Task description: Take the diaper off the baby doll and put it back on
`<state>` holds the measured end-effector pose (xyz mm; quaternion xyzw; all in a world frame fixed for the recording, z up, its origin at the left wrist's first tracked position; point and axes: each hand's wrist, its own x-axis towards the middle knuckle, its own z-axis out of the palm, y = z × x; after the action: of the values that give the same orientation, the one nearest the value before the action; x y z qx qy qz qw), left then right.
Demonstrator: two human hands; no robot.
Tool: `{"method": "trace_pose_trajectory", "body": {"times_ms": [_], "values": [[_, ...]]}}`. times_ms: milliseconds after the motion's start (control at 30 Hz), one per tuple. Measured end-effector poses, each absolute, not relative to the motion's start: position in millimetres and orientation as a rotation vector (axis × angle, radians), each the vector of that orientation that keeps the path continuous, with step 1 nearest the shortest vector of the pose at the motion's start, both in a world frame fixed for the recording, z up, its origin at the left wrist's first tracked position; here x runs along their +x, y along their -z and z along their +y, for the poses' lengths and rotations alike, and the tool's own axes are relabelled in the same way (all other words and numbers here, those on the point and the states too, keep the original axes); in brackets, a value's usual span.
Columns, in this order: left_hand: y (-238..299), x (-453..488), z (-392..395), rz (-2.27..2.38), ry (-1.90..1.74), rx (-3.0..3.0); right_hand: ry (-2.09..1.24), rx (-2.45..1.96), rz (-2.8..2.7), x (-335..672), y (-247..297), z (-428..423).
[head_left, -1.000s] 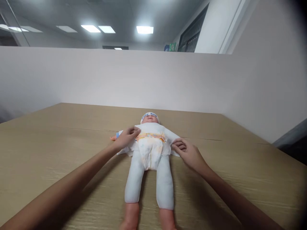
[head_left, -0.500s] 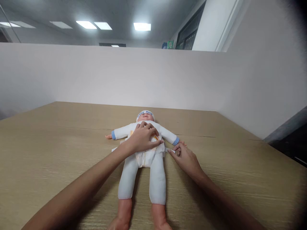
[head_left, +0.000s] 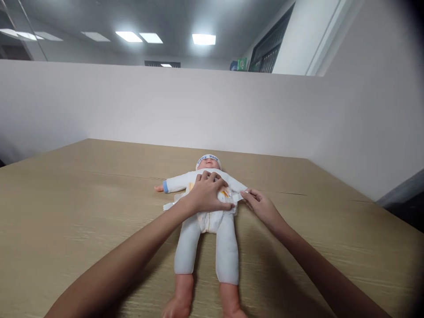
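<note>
A baby doll (head_left: pixel 227 254) in a white suit with blue cuffs lies on its back, feet toward me. Around its hips is a white diaper (head_left: pixel 209 222) with orange marks on the front. My left hand (head_left: pixel 209 193) lies over the diaper's front panel with fingers spread, pressing it against the belly. At the doll's side, on my right, my right hand (head_left: pixel 260 203) pinches a white diaper tab (head_left: pixel 239 197) between thumb and finger, stretched out from the waist. The other tab (head_left: pixel 168 206) sticks out on the opposite side, beside my left wrist.
The doll lies on a wide wooden table (head_left: pixel 99 229) with a thin seam across it. A pale partition wall (head_left: pixel 198 110) rises behind the far edge. At the right stands a dark object (head_left: pixel 406 210) beyond the table's edge.
My right hand has lifted the tab up and away from the table, pulling it taut toward the doll's sleeve. My left hand stays on the diaper. The whole view has shifted slightly.
</note>
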<state>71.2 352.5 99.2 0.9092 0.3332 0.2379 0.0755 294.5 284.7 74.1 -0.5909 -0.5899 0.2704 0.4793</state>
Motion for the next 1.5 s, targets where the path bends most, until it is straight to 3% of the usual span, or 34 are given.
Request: {"method": "trace_pose_trajectory", "body": {"times_ms": [300,467,567,733,1000,1333,1500], "values": [[-96,71,356,0.972,-0.774,2.652,-0.615,-1.412,-1.483,247,-62,316],[-105,48,370,0.653,-0.630,2.405,-0.275,-1.316,-1.551,239,-53,276],[-103,24,375,0.487,-0.748,2.175,-0.160,-1.253,-1.731,235,-50,254],[-70,-29,369,0.639,-0.968,2.133,-0.177,-1.254,-1.803,236,-48,249],[-25,-86,368,1.164,-0.904,2.362,-0.086,-1.282,-1.814,235,-60,259],[-34,-85,376,1.226,-0.676,2.082,-0.040,-1.406,-2.151,182,-125,287],[-57,-87,378,1.004,-0.812,1.658,-0.160,-1.587,-2.128,169,-128,304]]}}
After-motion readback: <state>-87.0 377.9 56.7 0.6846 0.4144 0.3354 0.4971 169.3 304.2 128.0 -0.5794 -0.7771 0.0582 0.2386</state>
